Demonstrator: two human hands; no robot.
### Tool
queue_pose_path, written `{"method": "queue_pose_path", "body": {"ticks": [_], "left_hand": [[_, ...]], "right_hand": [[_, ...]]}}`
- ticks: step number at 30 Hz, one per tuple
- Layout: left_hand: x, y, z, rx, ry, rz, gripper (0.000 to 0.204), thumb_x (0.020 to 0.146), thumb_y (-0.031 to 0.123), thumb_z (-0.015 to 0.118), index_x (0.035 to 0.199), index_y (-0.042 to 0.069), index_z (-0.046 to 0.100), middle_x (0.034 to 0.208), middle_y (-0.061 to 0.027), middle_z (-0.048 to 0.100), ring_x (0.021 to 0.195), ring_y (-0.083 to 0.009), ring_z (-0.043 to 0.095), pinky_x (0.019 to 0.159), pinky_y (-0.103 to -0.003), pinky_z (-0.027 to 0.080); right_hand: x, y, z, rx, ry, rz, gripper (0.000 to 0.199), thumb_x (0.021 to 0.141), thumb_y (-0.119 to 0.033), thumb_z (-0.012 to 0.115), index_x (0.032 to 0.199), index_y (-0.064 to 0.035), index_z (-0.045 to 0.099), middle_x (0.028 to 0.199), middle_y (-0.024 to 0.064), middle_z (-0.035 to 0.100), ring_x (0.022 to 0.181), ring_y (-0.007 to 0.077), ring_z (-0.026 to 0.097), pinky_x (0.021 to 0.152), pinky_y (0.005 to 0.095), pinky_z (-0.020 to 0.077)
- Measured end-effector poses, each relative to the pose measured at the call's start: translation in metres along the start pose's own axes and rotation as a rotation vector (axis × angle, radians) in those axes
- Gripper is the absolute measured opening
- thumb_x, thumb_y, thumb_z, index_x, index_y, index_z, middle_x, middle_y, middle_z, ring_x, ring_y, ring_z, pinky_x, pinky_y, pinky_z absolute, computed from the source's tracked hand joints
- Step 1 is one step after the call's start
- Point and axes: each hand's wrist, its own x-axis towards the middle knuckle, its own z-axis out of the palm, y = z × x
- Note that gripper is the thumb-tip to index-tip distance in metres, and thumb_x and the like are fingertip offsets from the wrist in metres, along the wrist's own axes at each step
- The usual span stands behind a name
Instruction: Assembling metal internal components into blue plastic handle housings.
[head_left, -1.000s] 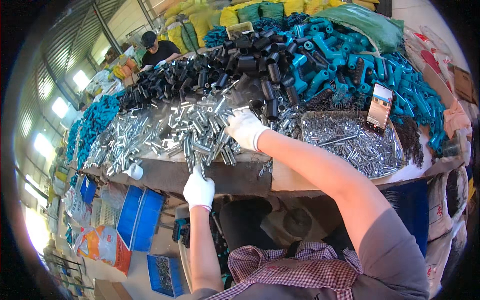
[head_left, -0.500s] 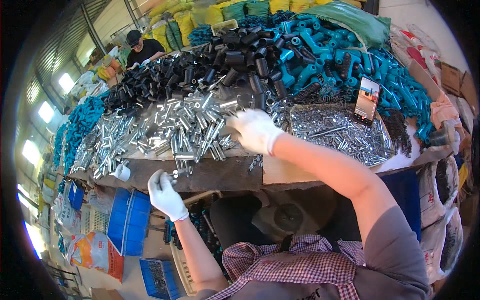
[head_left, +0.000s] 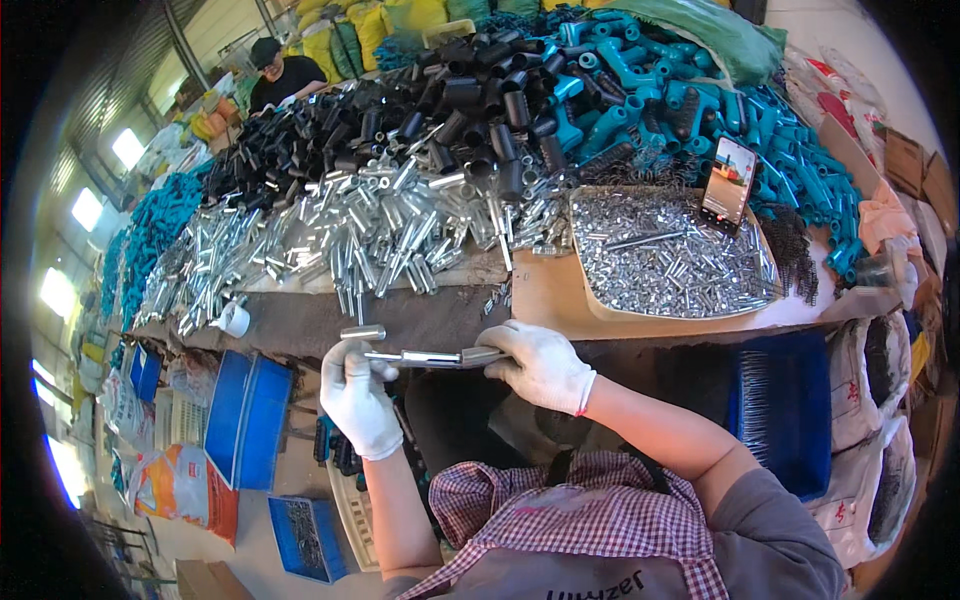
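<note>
In front of the bench edge my two white-gloved hands meet over one slim metal rod (head_left: 430, 357), held about level. My left hand (head_left: 362, 400) is closed on its thin left end. A wider grey metal sleeve (head_left: 482, 357) sits at the right end, pinched by the fingers of my right hand (head_left: 545, 368). A short shiny metal tube (head_left: 362, 332) lies just above my left fingers; whether they touch it I cannot tell. Beyond the hands spreads a heap of loose silvery metal tubes (head_left: 400, 235).
Black tubes (head_left: 460, 95) and teal plastic handles (head_left: 630, 65) are piled behind. A tray of small metal pins (head_left: 670, 312) stands right, a phone (head_left: 728, 185) propped on it. A white cup (head_left: 232, 319) sits left. Blue bins (head_left: 245, 420) are below. A person (head_left: 285, 80) works far left.
My right hand has come back from the metal heap toward me and now grips the sleeve at the rod's right end. My left hand has moved slightly right.
</note>
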Motion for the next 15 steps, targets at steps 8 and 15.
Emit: {"method": "queue_pose_path", "body": {"ticks": [8, 15], "left_hand": [[-0.024, -0.003, 0.005, -0.138, 0.013, -0.070, 0.022, 0.097, 0.017, 0.064, 0.110, -0.001, 0.061, 0.092, -0.0085, 0.063, 0.070, -0.0132, 0.059, 0.058, -0.027, 0.051], [-0.075, -0.029, -0.018, 0.279, -0.382, -0.183, 0.035, 0.095, 0.022, 0.067, 0.121, -0.001, 0.064, 0.107, -0.0100, 0.067, 0.099, -0.0197, 0.064, 0.090, -0.031, 0.051]], "right_hand": [[-0.009, 0.006, 0.021, 0.306, -0.043, -0.124, 0.030, 0.090, -0.019, 0.066, 0.117, -0.0053, 0.064, 0.100, 0.0122, 0.068, 0.090, 0.0274, 0.065, 0.081, 0.0382, 0.0515], [-0.042, 0.013, 0.029, 1.119, -0.417, 0.536, 0.031, 0.098, -0.026, 0.060, 0.115, -0.0003, 0.066, 0.082, 0.0018, 0.061, 0.067, 0.0075, 0.053, 0.057, 0.0222, 0.0394]]}}
